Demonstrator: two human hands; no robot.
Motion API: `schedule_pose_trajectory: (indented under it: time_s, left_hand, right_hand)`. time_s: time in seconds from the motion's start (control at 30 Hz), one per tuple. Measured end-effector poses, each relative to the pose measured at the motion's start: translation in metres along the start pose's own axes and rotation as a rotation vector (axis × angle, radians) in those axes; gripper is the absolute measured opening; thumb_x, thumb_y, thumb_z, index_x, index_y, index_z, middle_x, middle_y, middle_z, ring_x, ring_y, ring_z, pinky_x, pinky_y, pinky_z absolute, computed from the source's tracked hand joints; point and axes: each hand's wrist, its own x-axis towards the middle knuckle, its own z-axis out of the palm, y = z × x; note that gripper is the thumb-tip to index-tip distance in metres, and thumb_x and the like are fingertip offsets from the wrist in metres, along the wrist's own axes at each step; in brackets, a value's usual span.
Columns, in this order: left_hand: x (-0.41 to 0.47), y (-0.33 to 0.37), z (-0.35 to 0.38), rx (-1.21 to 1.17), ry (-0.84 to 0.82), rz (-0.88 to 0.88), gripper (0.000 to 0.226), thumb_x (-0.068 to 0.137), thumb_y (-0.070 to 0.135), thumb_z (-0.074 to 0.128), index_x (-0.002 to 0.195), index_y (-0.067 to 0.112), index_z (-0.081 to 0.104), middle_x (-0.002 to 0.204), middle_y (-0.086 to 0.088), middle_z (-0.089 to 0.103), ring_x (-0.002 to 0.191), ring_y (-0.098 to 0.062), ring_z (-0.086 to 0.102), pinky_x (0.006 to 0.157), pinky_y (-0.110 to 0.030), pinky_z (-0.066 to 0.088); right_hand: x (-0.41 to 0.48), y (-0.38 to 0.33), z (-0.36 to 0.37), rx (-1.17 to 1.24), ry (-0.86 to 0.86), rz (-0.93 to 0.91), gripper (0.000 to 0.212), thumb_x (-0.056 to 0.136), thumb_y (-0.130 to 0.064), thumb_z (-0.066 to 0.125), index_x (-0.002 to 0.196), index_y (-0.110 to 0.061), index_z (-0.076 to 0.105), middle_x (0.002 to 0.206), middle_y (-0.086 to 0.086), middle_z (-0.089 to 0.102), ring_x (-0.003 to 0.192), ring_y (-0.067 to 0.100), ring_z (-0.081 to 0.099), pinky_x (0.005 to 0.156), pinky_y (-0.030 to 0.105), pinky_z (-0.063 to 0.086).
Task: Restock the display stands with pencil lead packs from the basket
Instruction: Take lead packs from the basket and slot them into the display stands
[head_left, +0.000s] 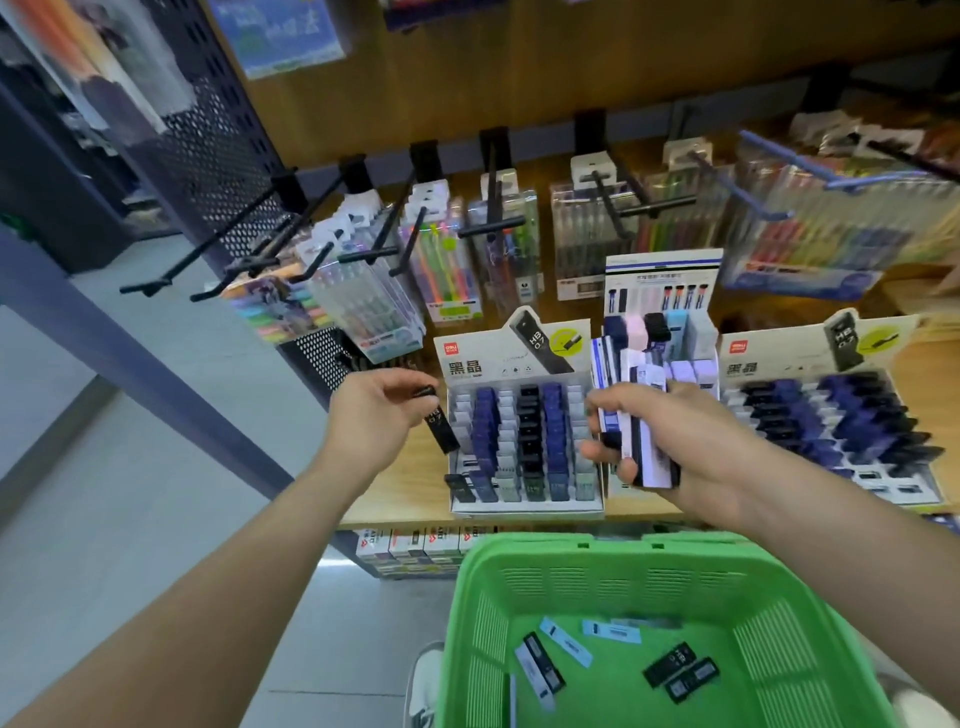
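1. Head view, lower right: the green basket (613, 548) sat below the shelf, with loose lead packs (680, 670) scattered on its floor.
2. Centre frame, a display stand (527, 506) stood on the shelf, its rows only partly filled.
3. Right of centre, the right hand (706, 441) gripped a stack of packs (649, 454) in front of the stand.
4. And the left hand (371, 415) pinched one black pack (441, 428) at the stand's left edge.

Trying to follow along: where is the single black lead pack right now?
In the head view, the left hand pinches the black lead pack, left of centre, beside the leftmost display stand.
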Motion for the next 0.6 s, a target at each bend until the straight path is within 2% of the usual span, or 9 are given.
schedule_pose_trajectory:
  time_s: [0.1,0.17,0.2,0.27,0.43,0.6]
  left_hand:
    - [0.006,-0.019,0.01,0.27,-0.032,0.113,0.015,0.073,0.008,0.081,0.083,0.02,0.077,0.079,0.012,0.07,0.07,0.0,0.062,0.074,-0.009,0.044]
    - [0.01,-0.027,0.016,0.365,-0.032,0.157,0.016,0.072,0.009,0.081,0.086,0.015,0.078,0.078,0.01,0.069,0.066,0.005,0.058,0.069,0.002,0.037]
    - [0.012,-0.03,0.019,0.378,-0.031,0.158,0.016,0.072,0.009,0.081,0.087,0.015,0.078,0.077,0.01,0.067,0.065,0.008,0.055,0.067,0.003,0.037]
    - [0.016,-0.034,0.023,0.388,-0.045,0.151,0.016,0.073,0.009,0.081,0.087,0.016,0.078,0.075,0.012,0.065,0.064,0.008,0.054,0.069,-0.002,0.04]
    - [0.019,-0.043,0.028,0.442,-0.119,0.135,0.015,0.075,0.011,0.079,0.086,0.02,0.078,0.074,0.015,0.066,0.073,-0.004,0.061,0.074,-0.016,0.045]
    - [0.016,-0.043,0.027,0.477,-0.126,0.186,0.014,0.077,0.011,0.078,0.088,0.02,0.078,0.074,0.016,0.064,0.078,-0.007,0.06,0.076,-0.018,0.044]
  right_hand:
    - [0.003,0.005,0.004,-0.014,-0.004,0.022,0.018,0.089,-0.012,0.068,0.104,-0.008,0.059,0.063,0.006,0.068,0.062,0.026,0.072,0.034,0.019,0.038]
    - [0.004,0.009,0.008,-0.034,-0.021,0.036,0.016,0.09,-0.011,0.067,0.103,-0.007,0.06,0.067,0.008,0.069,0.064,0.026,0.073,0.034,0.02,0.038]
    - [0.005,0.011,0.009,-0.047,-0.027,0.041,0.015,0.09,-0.01,0.068,0.102,-0.006,0.061,0.069,0.009,0.071,0.066,0.026,0.074,0.035,0.02,0.039]
    - [0.005,0.013,0.012,-0.073,-0.038,0.044,0.014,0.089,-0.01,0.069,0.101,-0.007,0.062,0.072,0.01,0.073,0.068,0.024,0.074,0.036,0.019,0.041]
    - [0.006,0.015,0.012,-0.11,-0.065,0.032,0.018,0.087,-0.013,0.072,0.102,-0.008,0.064,0.079,0.012,0.075,0.076,0.025,0.075,0.038,0.021,0.043]
    - [0.005,0.017,0.012,-0.16,-0.095,0.019,0.017,0.086,-0.014,0.072,0.101,-0.009,0.066,0.08,0.011,0.075,0.073,0.023,0.074,0.04,0.021,0.043]
